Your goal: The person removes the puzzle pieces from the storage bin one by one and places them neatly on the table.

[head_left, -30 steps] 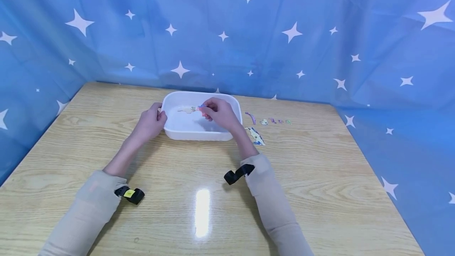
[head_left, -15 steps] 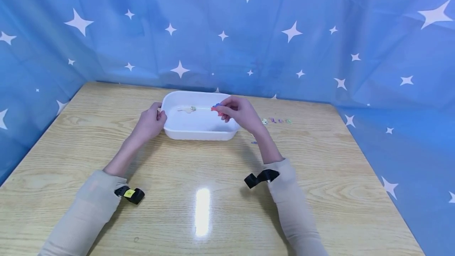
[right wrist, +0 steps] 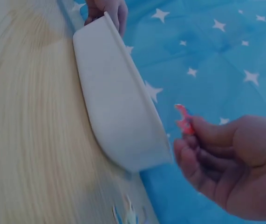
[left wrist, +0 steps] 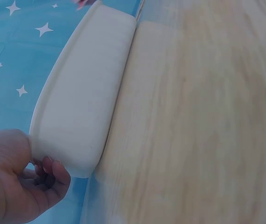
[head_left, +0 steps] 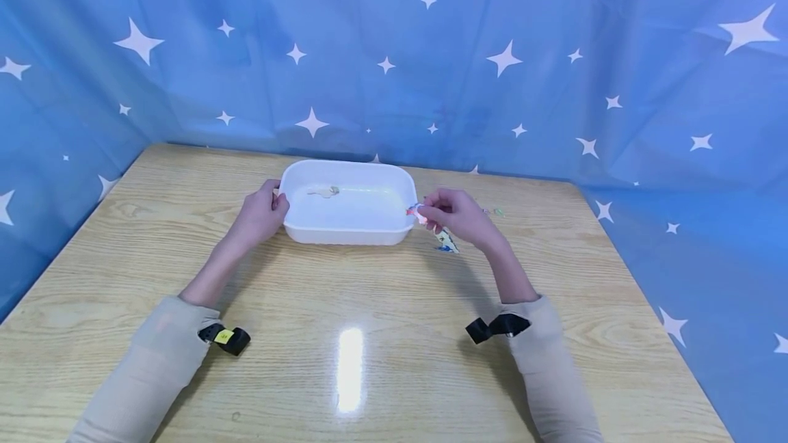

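Note:
A white plastic tub [head_left: 345,236] stands near the back of the table. My left hand [head_left: 261,214] grips its left end, thumb at the rim and fingers curled beneath it in the left wrist view. Between thumb and fingers, my right hand [head_left: 462,219] pinches a small flat red-and-blue piece [right wrist: 185,122]. That hand is just beyond the tub's right end, above the table. Inside the tub, toward its left, lies a small cream piece [head_left: 324,193]. Below the right hand, a larger cream-and-blue piece [head_left: 447,242] lies on the wood, partly covered by the fingers.
Farther right on the wooden table [head_left: 369,299] lies a small green piece [head_left: 499,212], with a tiny purple piece by my right hand. A blue curtain [head_left: 394,101] with white stars hangs behind the table and along its sides.
My right hand has moved right, from over the tub's inside to past its right end, carrying the red-and-blue piece. It now hides several small table pieces. The left hand stays on the tub.

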A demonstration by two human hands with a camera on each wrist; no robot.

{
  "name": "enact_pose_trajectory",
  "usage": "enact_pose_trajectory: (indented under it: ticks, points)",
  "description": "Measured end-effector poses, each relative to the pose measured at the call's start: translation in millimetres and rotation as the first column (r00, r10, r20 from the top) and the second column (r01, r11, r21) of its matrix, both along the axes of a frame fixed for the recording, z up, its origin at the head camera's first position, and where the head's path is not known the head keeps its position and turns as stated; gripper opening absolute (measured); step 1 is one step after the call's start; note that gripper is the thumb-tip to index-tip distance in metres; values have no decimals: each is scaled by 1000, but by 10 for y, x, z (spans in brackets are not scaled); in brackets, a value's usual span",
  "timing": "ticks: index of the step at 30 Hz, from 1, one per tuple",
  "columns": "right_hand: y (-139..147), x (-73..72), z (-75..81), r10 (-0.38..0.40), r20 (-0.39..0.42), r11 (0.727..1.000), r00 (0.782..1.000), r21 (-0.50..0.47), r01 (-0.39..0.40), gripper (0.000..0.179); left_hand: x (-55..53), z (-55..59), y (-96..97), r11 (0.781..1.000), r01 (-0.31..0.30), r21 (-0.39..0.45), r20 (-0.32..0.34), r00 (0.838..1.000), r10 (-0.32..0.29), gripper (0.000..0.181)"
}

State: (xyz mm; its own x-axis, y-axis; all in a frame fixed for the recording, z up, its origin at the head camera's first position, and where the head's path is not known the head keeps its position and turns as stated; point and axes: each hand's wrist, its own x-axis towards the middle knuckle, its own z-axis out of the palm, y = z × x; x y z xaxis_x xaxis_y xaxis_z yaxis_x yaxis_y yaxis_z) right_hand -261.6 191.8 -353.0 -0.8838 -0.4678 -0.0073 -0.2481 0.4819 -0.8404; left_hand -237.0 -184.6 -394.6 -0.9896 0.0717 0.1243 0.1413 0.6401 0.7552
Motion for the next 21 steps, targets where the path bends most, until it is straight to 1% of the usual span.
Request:
enact_pose_trajectory:
  ticks: [6,10,14,18,21]
  points:
    - [275,55,-66,3,95,990,996,140,-16,23,3,1,17,1000,-7,0,-4,1000,7,49]
    - [438,83,-122,-19,135,979,991,205,-9,19,-3,-8,16,1000,-5,-1,4,1000,5,48]
    - [560,104,-174,-17,160,974,987,224,-19,20,-4,-10,8,1000,-4,-4,11,1000,4,49]
    - [669,105,-220,-23,224,978,974,209,-25,20,-2,-7,11,1000,-4,-2,14,1000,4,49]
    - [739,80,-257,-32,252,976,967,216,-24,20,-5,-4,12,1000,-7,-5,11,1000,7,48]
